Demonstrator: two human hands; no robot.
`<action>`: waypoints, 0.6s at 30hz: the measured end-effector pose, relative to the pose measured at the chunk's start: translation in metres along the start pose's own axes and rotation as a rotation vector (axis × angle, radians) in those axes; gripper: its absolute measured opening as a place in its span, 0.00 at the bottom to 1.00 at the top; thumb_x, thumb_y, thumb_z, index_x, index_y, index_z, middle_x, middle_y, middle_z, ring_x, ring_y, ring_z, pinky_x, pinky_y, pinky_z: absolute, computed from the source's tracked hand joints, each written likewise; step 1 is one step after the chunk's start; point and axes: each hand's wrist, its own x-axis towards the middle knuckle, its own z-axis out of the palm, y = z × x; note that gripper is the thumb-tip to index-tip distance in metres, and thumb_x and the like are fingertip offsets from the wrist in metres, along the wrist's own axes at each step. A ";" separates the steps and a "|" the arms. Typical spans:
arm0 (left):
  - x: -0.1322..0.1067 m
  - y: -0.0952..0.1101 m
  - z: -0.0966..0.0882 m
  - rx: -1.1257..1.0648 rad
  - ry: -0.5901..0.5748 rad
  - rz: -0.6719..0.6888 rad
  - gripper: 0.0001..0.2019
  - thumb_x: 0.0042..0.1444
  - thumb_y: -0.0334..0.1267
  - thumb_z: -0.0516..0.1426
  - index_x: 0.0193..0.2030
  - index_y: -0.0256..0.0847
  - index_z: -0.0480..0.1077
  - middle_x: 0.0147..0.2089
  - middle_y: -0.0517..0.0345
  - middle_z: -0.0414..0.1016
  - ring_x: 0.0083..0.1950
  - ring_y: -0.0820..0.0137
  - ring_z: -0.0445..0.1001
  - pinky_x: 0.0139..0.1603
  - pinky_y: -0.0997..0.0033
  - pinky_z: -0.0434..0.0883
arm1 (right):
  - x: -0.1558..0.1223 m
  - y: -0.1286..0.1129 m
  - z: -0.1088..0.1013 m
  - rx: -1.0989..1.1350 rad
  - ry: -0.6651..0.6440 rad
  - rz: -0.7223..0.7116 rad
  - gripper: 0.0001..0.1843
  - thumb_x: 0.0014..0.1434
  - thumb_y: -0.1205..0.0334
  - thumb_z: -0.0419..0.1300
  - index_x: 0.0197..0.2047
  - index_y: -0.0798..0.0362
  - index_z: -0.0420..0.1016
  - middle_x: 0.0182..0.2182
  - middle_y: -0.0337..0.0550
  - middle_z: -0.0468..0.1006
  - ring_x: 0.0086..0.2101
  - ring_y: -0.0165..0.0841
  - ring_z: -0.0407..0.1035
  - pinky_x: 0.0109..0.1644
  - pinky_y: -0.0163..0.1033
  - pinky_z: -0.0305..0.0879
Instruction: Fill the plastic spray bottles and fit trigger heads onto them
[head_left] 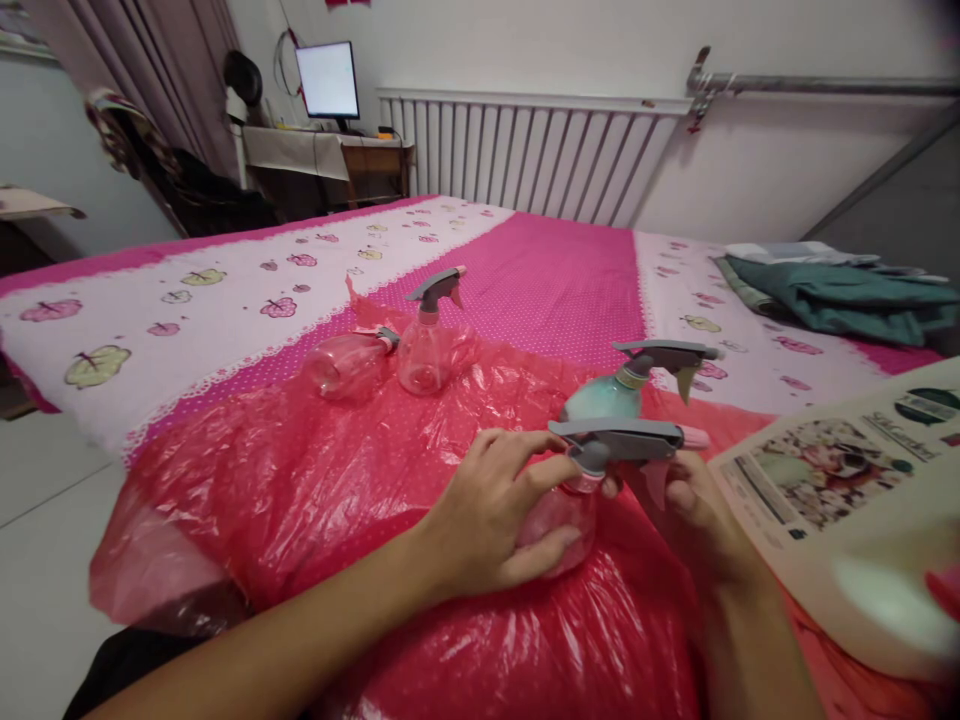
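My left hand point(510, 510) is wrapped round a clear pink spray bottle point(559, 525) with a grey trigger head, standing about upright on a red plastic sheet point(330, 480). At the far side of that head, my right hand point(690, 495) has its fingers closed by the pink trigger and nozzle; part of its grip is hidden behind the head. Just behind stands a blue-green spray bottle point(604, 398) with a grey head. Two more pink bottles are farther back: an upright spray bottle point(424, 350) and a tipped spray bottle point(345, 362) beside it.
A large pale container point(862, 500) with a printed label stands at the right. Folded green cloth point(840, 290) lies on the pink-and-white bedspread point(577, 280). Behind are a radiator point(525, 155), a desk with a lit monitor point(328, 82), and a dark chair point(187, 180).
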 end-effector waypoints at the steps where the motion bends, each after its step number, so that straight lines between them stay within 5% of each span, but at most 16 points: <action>1: 0.000 0.000 0.000 0.003 -0.001 -0.006 0.20 0.65 0.40 0.57 0.62 0.43 0.60 0.60 0.44 0.73 0.57 0.56 0.75 0.55 0.54 0.69 | 0.001 0.000 0.000 -0.002 0.001 -0.005 0.27 0.62 0.32 0.65 0.42 0.50 0.82 0.32 0.45 0.80 0.34 0.41 0.75 0.42 0.43 0.74; 5: 0.001 0.000 0.001 0.003 0.000 -0.022 0.21 0.66 0.41 0.57 0.64 0.45 0.58 0.58 0.45 0.74 0.56 0.56 0.75 0.54 0.54 0.70 | 0.004 0.000 0.003 0.002 0.045 0.023 0.35 0.63 0.23 0.56 0.43 0.47 0.83 0.35 0.48 0.80 0.39 0.45 0.75 0.46 0.47 0.75; 8: 0.001 0.000 0.002 0.000 0.009 -0.020 0.21 0.66 0.41 0.57 0.63 0.45 0.58 0.56 0.46 0.75 0.54 0.56 0.76 0.54 0.54 0.71 | 0.005 0.001 0.005 0.019 0.123 0.055 0.32 0.70 0.29 0.50 0.38 0.45 0.82 0.35 0.49 0.81 0.45 0.47 0.76 0.50 0.48 0.76; 12: 0.001 -0.001 0.002 -0.018 -0.006 -0.040 0.21 0.66 0.41 0.56 0.63 0.45 0.58 0.55 0.47 0.76 0.53 0.56 0.76 0.53 0.52 0.71 | 0.004 0.007 0.005 0.014 0.123 0.075 0.22 0.68 0.39 0.61 0.35 0.48 0.80 0.36 0.49 0.82 0.46 0.49 0.78 0.49 0.50 0.78; 18: -0.001 -0.002 0.004 -0.048 0.000 -0.058 0.21 0.66 0.43 0.57 0.63 0.44 0.59 0.54 0.46 0.76 0.52 0.55 0.76 0.53 0.51 0.72 | 0.003 0.012 0.006 -0.054 0.187 0.069 0.24 0.61 0.35 0.68 0.41 0.49 0.80 0.32 0.46 0.82 0.35 0.42 0.79 0.42 0.45 0.80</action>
